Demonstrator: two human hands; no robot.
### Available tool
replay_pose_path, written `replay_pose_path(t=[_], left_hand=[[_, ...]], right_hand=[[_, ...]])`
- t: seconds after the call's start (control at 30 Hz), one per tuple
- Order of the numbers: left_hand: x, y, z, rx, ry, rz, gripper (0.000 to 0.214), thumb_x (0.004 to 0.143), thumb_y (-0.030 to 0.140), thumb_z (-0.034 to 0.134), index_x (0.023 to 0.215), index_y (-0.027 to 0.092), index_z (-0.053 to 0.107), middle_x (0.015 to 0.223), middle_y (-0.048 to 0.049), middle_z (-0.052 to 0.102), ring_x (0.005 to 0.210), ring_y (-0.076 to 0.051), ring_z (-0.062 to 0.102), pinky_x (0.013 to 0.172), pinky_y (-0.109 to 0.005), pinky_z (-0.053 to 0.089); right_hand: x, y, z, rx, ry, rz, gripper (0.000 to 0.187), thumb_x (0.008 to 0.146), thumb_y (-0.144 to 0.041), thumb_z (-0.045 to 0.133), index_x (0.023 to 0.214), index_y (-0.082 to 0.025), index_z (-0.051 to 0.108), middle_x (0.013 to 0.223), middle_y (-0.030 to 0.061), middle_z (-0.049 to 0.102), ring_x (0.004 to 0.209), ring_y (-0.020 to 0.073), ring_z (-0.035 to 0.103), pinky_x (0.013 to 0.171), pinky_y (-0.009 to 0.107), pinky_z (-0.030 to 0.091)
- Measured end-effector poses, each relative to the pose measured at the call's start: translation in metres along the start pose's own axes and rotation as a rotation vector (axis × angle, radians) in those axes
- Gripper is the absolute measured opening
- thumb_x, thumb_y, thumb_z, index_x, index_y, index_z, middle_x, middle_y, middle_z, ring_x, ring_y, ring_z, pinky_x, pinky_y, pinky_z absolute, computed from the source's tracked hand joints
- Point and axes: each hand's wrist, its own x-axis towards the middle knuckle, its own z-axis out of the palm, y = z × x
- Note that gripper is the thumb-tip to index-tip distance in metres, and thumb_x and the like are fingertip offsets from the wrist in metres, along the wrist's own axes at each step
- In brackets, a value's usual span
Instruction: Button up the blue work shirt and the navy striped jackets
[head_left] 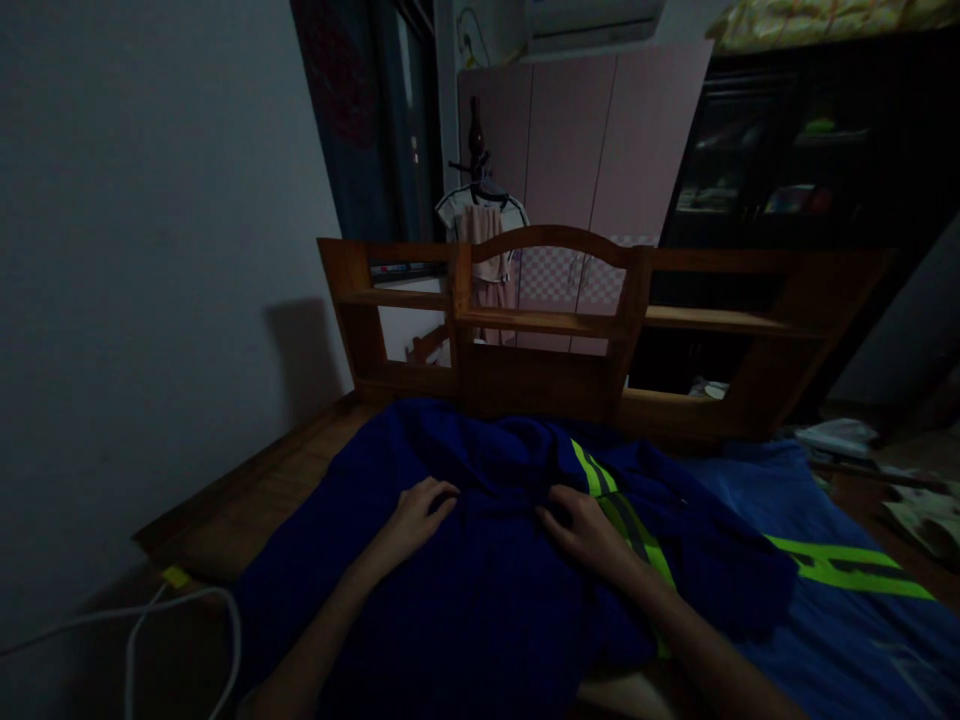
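Blue garment (480, 600): best spread evenly between left hand (417, 512) and right hand (585, 525), with grip loosely curled; cannot tell if pinching cloth.

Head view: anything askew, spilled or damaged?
Only mild untidiness. The dark blue cloth under the left hand and right hand is rumpled; a white cable loops loosely at lower left; a white item lies amid clutter at far right. No spill or damage shows, but it's dim.
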Motion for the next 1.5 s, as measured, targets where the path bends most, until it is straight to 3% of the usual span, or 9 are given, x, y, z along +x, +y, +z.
replay_pose_path(t=[0.13, 0.27, 0.37, 0.5, 0.6, 0.73, 1.03, 1.27, 1.5], left_hand=[[-0.002, 0.000, -0.002, 0.068, -0.020, -0.014, 0.029, 0.083, 0.049, 0.054, 0.097, 0.025, 0.061, 0.104, -0.0018, 0.063, 0.103, -0.022, 0.055, 0.094, -0.039, 0.035], [-0.008, 0.002, -0.008, 0.032, 0.005, -0.018, 0.025, 0.077, 0.043, 0.063, 0.092, 0.023, 0.061, 0.101, -0.0017, 0.064, 0.098, -0.021, 0.056, 0.091, -0.035, 0.037], [-0.014, -0.002, -0.006, -0.038, 0.019, -0.022, 0.022, 0.077, 0.037, 0.064, 0.090, 0.020, 0.063, 0.098, -0.0029, 0.064, 0.095, -0.021, 0.057, 0.087, -0.032, 0.040], [-0.020, -0.007, -0.001, -0.174, 0.051, -0.014, 0.017, 0.079, 0.033, 0.061, 0.087, 0.019, 0.065, 0.092, -0.0039, 0.065, 0.089, -0.019, 0.059, 0.082, -0.028, 0.043], [-0.022, -0.007, -0.002, -0.250, 0.061, -0.018, 0.017, 0.079, 0.032, 0.060, 0.089, 0.019, 0.065, 0.093, -0.0038, 0.065, 0.091, -0.018, 0.059, 0.083, -0.027, 0.043], [-0.023, -0.004, -0.009, -0.287, 0.016, -0.041, 0.021, 0.077, 0.035, 0.063, 0.091, 0.020, 0.065, 0.096, -0.0027, 0.065, 0.095, -0.019, 0.059, 0.086, -0.027, 0.042], [-0.024, -0.001, -0.016, -0.266, -0.044, -0.110, 0.031, 0.074, 0.043, 0.066, 0.093, 0.020, 0.063, 0.096, -0.0030, 0.066, 0.098, -0.022, 0.057, 0.088, -0.029, 0.040], [-0.025, -0.004, -0.006, -0.157, 0.009, -0.116, 0.025, 0.068, 0.040, 0.072, 0.085, 0.023, 0.065, 0.090, 0.0011, 0.067, 0.095, -0.020, 0.057, 0.087, -0.029, 0.037], [-0.031, 0.003, -0.008, -0.191, 0.016, -0.115, 0.020, 0.073, 0.037, 0.067, 0.086, 0.022, 0.066, 0.092, -0.0011, 0.067, 0.092, -0.020, 0.059, 0.084, -0.029, 0.041]], right_hand=[[0.001, -0.011, -0.005, -0.129, 0.074, -0.016, 0.013, 0.090, -0.031, 0.046, 0.087, -0.019, 0.051, 0.084, 0.0039, 0.056, 0.075, 0.0171, 0.054, 0.069, 0.029, 0.040], [0.007, -0.042, -0.013, -0.226, 0.173, -0.101, 0.012, 0.089, -0.025, 0.047, 0.098, -0.019, 0.052, 0.101, 0.0083, 0.056, 0.092, 0.0218, 0.053, 0.082, 0.035, 0.041], [0.021, -0.072, -0.004, -0.147, 0.101, -0.142, 0.014, 0.088, -0.020, 0.045, 0.101, -0.020, 0.052, 0.099, 0.0081, 0.055, 0.093, 0.0213, 0.052, 0.083, 0.035, 0.041], [0.044, -0.093, 0.031, -0.043, -0.067, -0.152, 0.020, 0.084, -0.019, 0.053, 0.103, -0.021, 0.053, 0.101, 0.0076, 0.054, 0.096, 0.0211, 0.052, 0.083, 0.033, 0.042], [0.051, -0.088, 0.061, 0.039, -0.157, -0.086, 0.021, 0.080, -0.019, 0.057, 0.101, -0.021, 0.053, 0.101, 0.0062, 0.054, 0.093, 0.0194, 0.053, 0.080, 0.030, 0.043], [0.047, -0.076, 0.081, 0.159, -0.156, 0.019, 0.015, 0.079, -0.018, 0.059, 0.092, -0.021, 0.051, 0.094, 0.0034, 0.056, 0.087, 0.0174, 0.054, 0.076, 0.027, 0.042], [0.045, -0.080, 0.080, 0.324, -0.082, 0.037, 0.012, 0.081, -0.014, 0.057, 0.090, -0.022, 0.053, 0.092, 0.0019, 0.055, 0.082, 0.0155, 0.054, 0.072, 0.026, 0.040], [0.047, -0.072, 0.085, 0.324, -0.147, 0.011, 0.007, 0.086, -0.019, 0.055, 0.091, -0.022, 0.058, 0.091, 0.0018, 0.058, 0.083, 0.0153, 0.057, 0.074, 0.026, 0.041], [0.047, -0.068, 0.081, 0.237, -0.232, -0.017, 0.008, 0.088, -0.025, 0.053, 0.093, -0.020, 0.056, 0.092, 0.0036, 0.060, 0.086, 0.0166, 0.058, 0.074, 0.026, 0.040]])
